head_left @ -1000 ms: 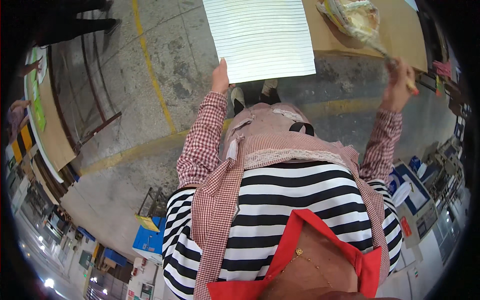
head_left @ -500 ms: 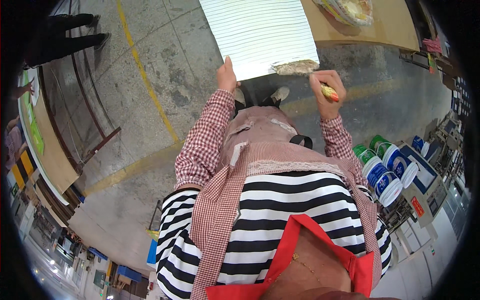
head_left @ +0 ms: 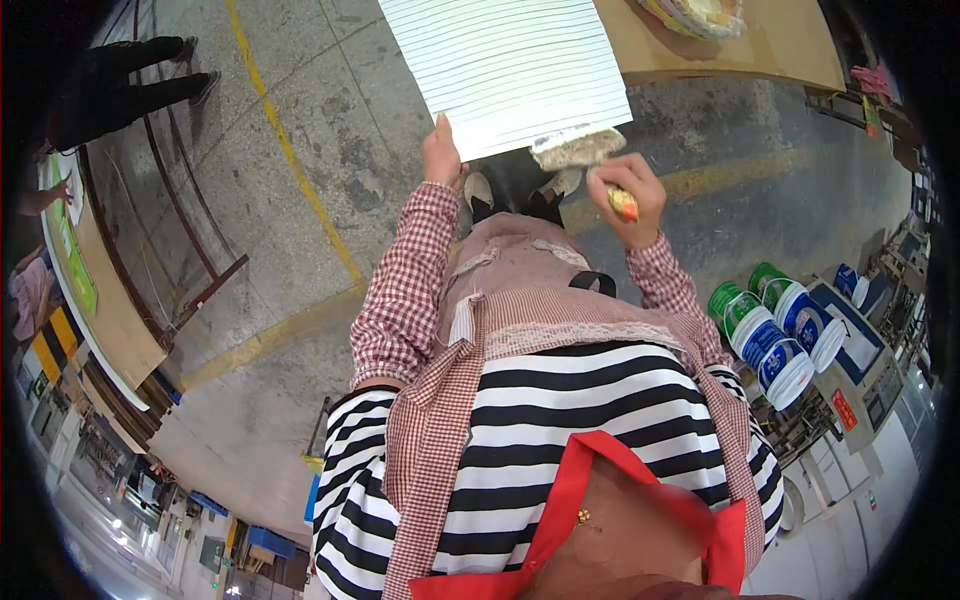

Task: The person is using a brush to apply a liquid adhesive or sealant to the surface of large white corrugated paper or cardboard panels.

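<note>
Steadying, we judge, the lined white sheet (head_left: 510,75): left grip (head_left: 440,152) clamped at its near-left corner, right grip (head_left: 630,192) around the brush (head_left: 580,150).

Across the upper centre of the frame we find the striped white sheet (head_left: 505,75) in the way, with the left hand (head_left: 441,153) at its lower left corner and the wide brush (head_left: 578,149) in the right hand (head_left: 637,205) obstructing its lower right edge. We have passing room over the concrete floor (head_left: 350,130) left of the sheet, and right of centre between the right hand and the plastic buckets (head_left: 778,345).
</note>
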Demonstrator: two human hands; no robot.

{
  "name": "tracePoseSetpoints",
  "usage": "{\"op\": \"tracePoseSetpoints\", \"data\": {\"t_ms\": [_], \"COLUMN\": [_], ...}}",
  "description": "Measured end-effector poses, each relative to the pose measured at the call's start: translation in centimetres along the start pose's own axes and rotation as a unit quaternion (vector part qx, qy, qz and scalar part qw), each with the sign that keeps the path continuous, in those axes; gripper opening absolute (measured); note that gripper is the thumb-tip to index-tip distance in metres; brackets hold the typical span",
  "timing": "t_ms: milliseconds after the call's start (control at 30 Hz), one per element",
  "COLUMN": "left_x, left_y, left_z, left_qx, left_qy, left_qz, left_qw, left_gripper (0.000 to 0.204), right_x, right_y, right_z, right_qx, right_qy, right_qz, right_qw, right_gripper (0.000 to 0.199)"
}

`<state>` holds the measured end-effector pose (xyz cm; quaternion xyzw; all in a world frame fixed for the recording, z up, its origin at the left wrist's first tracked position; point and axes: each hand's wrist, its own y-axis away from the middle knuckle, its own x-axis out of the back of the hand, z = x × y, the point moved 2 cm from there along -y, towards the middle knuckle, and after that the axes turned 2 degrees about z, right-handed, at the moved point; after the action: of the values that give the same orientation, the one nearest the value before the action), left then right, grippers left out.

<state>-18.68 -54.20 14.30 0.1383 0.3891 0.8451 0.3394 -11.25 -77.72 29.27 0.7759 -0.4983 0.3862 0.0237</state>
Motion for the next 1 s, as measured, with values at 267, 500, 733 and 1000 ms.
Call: {"op": "tracePoseSetpoints", "data": {"t_ms": [267, 500, 733, 1000], "left_x": [0.1, 0.5, -0.1, 0.3], "left_y": [-0.9, -0.7, -0.9, -0.2], "left_z": [-0.8, -0.8, -0.6, -0.5], "left_qx": [-0.001, -0.025, -0.037, -0.010], "left_qy": [-0.035, -0.041, -0.026, -0.021], "left_qz": [0.010, 0.037, 0.017, 0.022], "left_qw": [0.999, 0.998, 0.999, 0.999], "left_gripper": [0.053, 0.056, 0.056, 0.048], "right_x": [0.0, 0.7, -1.4, 2.3], "right_y": [-0.2, 1.0, 0.1, 0.3], "right_z": [0.0, -0.6, 1.1, 0.4], "right_qx": [0.000, -0.002, 0.011, -0.046], "right_qy": [-0.013, -0.010, -0.019, -0.085], "right_qz": [0.035, -0.007, -0.028, 0.044], "right_qw": [0.999, 1.000, 0.999, 0.994], "right_gripper": [0.015, 0.017, 0.018, 0.011]}}
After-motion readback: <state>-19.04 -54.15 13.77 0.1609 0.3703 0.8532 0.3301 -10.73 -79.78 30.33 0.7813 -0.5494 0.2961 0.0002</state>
